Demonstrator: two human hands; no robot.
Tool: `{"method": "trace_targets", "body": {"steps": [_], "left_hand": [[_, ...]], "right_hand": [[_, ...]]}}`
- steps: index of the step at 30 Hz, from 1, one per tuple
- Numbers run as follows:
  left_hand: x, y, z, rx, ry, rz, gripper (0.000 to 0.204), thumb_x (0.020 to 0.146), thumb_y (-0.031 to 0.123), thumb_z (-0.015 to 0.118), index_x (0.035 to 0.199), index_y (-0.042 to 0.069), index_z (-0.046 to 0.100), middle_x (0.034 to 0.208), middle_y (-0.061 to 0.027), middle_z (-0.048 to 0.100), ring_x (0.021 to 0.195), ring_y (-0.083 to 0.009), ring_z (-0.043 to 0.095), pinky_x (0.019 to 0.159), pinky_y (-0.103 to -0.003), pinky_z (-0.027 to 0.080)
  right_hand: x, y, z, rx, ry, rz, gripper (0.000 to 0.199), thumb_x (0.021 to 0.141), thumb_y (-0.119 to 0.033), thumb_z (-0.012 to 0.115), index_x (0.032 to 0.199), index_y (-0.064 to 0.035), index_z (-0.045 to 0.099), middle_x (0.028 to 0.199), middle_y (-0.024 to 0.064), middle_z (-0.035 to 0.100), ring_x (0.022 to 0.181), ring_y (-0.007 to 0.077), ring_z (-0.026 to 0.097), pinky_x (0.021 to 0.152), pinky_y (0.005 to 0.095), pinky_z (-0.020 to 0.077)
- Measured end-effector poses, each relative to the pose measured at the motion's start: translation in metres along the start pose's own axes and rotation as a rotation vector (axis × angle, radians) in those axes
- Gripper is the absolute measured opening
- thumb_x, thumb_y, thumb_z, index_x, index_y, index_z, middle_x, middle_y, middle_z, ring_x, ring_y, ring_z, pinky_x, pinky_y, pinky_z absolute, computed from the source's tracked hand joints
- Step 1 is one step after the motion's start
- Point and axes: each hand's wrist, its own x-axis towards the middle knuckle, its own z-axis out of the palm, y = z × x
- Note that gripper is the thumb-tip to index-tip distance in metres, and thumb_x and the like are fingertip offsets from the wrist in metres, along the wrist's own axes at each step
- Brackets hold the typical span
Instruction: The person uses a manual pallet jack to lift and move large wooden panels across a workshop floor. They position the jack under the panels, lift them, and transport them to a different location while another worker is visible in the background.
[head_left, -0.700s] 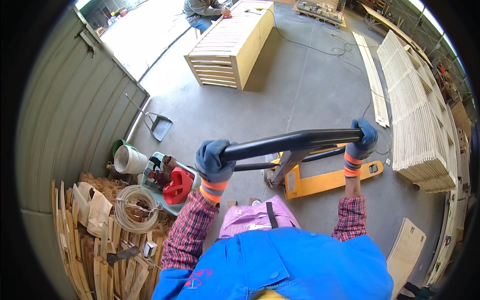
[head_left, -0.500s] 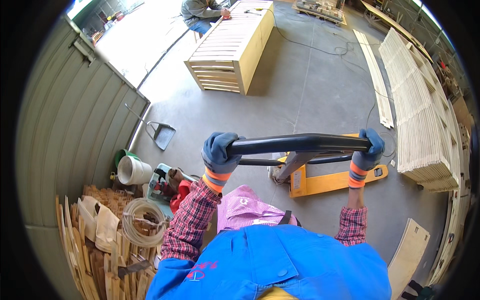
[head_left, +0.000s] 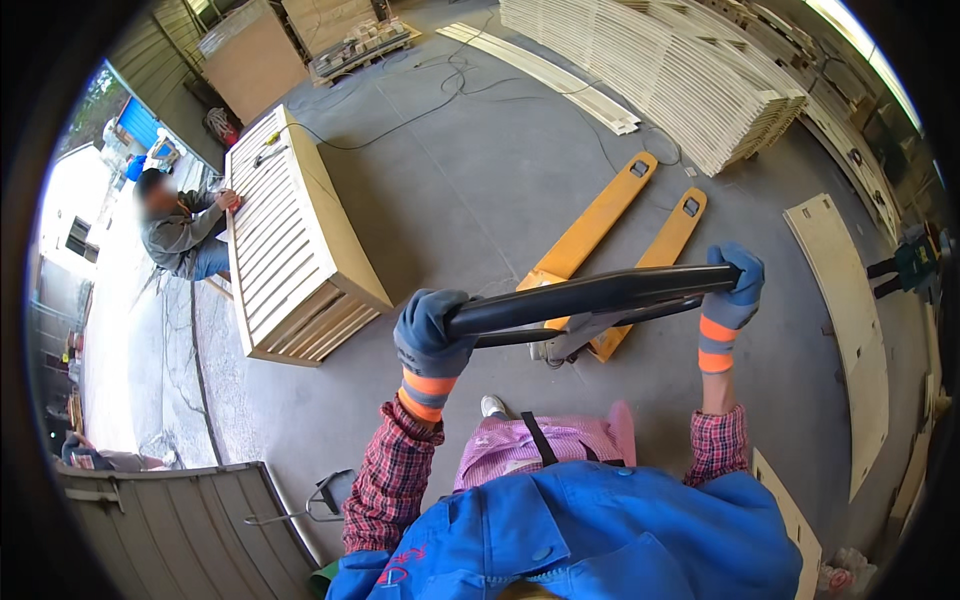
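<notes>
Both my hands wear blue-grey gloves with orange striped cuffs. My left hand [head_left: 432, 332] is wrapped round the left end of a black handle bar [head_left: 590, 297], and my right hand [head_left: 738, 274] closes round its right end. The bar belongs to a yellow pallet jack [head_left: 545, 283] standing on the floor beyond it. Its two forks [head_left: 675, 232] point away toward the upper right and carry nothing. The bar hides part of the jack's base.
A slatted wooden crate [head_left: 300, 230] lies at the left, where a seated person [head_left: 185, 225] works on it. Stacked pale slatted panels [head_left: 660, 75] stand at the far right. Boards [head_left: 845, 330] lie at right. A cable [head_left: 400, 125] crosses the floor. A dustpan [head_left: 332, 492] sits near the metal door [head_left: 200, 525].
My view and the pallet jack have turned; its forks now point to the upper right. The crate appears nearer on the left. Both hands keep hold of the handle.
</notes>
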Motion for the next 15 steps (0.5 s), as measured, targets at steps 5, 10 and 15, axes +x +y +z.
{"method": "trace_targets", "body": {"steps": [5, 10, 15], "left_hand": [[-0.007, -0.034, -0.025, -0.211, -0.145, 0.082, 0.034, 0.066, 0.01, 0.086, 0.085, 0.013, 0.058, 0.068, -0.0052, 0.057, 0.056, -0.0245, 0.056, 0.051, -0.032, 0.043], [-0.041, -0.063, -0.097, -0.337, -0.445, 0.07, 0.029, 0.064, 0.015, 0.082, 0.085, 0.014, 0.061, 0.072, -0.006, 0.061, 0.061, -0.0265, 0.059, 0.055, -0.035, 0.047], [-0.075, -0.065, -0.161, -0.344, -0.677, 0.251, 0.022, 0.069, 0.019, 0.079, 0.08, 0.013, 0.061, 0.07, -0.0073, 0.061, 0.059, -0.0288, 0.058, 0.053, -0.036, 0.047]], "right_hand": [[-0.055, -0.066, -0.054, -0.034, -0.058, 0.192, 0.031, 0.072, 0.018, 0.068, 0.09, -0.0052, 0.056, 0.094, 0.0055, 0.056, 0.086, 0.0163, 0.056, 0.083, 0.0312, 0.0513], [-0.1, -0.194, -0.094, -0.301, -0.262, 0.228, 0.029, 0.068, 0.011, 0.074, 0.083, -0.0086, 0.057, 0.078, 0.005, 0.058, 0.077, 0.0201, 0.057, 0.071, 0.0312, 0.0466], [-0.143, -0.284, -0.133, -0.34, -0.454, 0.318, 0.028, 0.066, 0.003, 0.075, 0.081, -0.0101, 0.056, 0.079, 0.0072, 0.061, 0.076, 0.0279, 0.058, 0.072, 0.0363, 0.0463]]}}
